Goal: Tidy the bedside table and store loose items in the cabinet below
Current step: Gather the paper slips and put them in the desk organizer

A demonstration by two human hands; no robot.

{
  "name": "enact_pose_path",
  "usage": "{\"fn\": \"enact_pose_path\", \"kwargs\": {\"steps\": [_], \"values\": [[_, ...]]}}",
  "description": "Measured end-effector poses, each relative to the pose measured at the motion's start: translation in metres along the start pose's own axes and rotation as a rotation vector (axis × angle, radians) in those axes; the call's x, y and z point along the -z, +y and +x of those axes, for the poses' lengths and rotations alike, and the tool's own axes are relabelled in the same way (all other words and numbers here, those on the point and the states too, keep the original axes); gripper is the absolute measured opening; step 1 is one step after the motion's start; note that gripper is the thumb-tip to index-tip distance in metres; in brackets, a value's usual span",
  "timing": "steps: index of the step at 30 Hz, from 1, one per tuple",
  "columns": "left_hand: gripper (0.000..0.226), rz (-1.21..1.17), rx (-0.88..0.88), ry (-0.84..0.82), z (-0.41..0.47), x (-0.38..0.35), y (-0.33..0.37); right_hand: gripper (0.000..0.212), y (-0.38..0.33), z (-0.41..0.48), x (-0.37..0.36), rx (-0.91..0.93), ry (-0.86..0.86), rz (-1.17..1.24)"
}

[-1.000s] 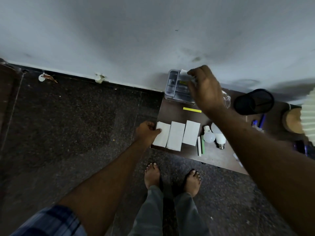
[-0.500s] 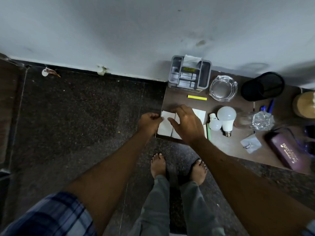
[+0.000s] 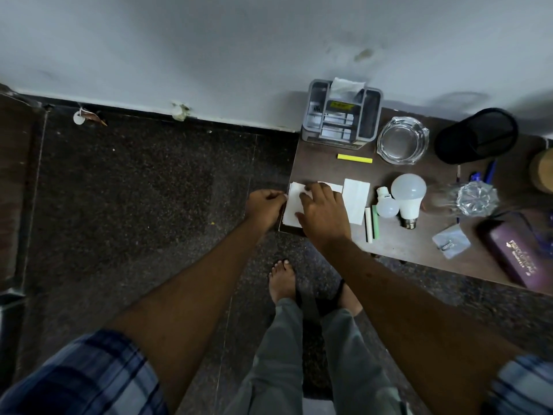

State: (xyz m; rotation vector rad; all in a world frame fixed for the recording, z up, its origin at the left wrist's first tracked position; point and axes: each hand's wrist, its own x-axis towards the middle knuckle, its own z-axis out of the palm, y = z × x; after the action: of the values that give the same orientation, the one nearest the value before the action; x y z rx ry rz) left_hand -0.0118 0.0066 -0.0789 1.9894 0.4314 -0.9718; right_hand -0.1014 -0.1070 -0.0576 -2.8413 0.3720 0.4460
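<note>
Gathering white paper slips (image 3: 292, 209) at bedside table (image 3: 398, 247) corner — left hand (image 3: 265, 205) pinches outer slip's edge, right hand (image 3: 324, 215) pressing flat-fingered on top. Next, likely — stack, lift.

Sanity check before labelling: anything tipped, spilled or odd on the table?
Yes: the clear glass lies on its side, right of the large bulb, which also lies flat. No spill visible.

Open along the bare surface (image 3: 323, 170) between grey organiser (image 3: 342, 122) and white papers (image 3: 356, 202), save a yellow stick (image 3: 355, 159). Crowded rightward: two bulbs (image 3: 408, 191), glass ashtray (image 3: 402, 140), black mesh cup (image 3: 475, 136). Free approach over the floor (image 3: 149, 181) at left.
</note>
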Motion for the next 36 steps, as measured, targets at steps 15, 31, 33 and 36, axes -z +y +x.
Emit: {"fn": "enact_pose_path", "kwargs": {"steps": [15,31,33,36], "values": [[0.018,0.228,-0.192,0.045,0.007,0.007,0.008,0.049,-0.005,0.018,0.004,-0.014,0.034,0.173],[0.011,0.184,-0.558,-0.274,-0.023,0.01,0.062,0.027,0.063,0.029,0.098,0.029,-0.054,0.607],[0.012,0.172,-0.589,-0.285,-0.027,0.005,0.077,0.02,0.07,0.033,0.115,0.067,-0.041,0.561],[0.013,0.137,-0.635,-0.273,-0.033,-0.005,0.098,0.015,0.081,0.039,0.136,0.063,-0.014,0.523]]}}
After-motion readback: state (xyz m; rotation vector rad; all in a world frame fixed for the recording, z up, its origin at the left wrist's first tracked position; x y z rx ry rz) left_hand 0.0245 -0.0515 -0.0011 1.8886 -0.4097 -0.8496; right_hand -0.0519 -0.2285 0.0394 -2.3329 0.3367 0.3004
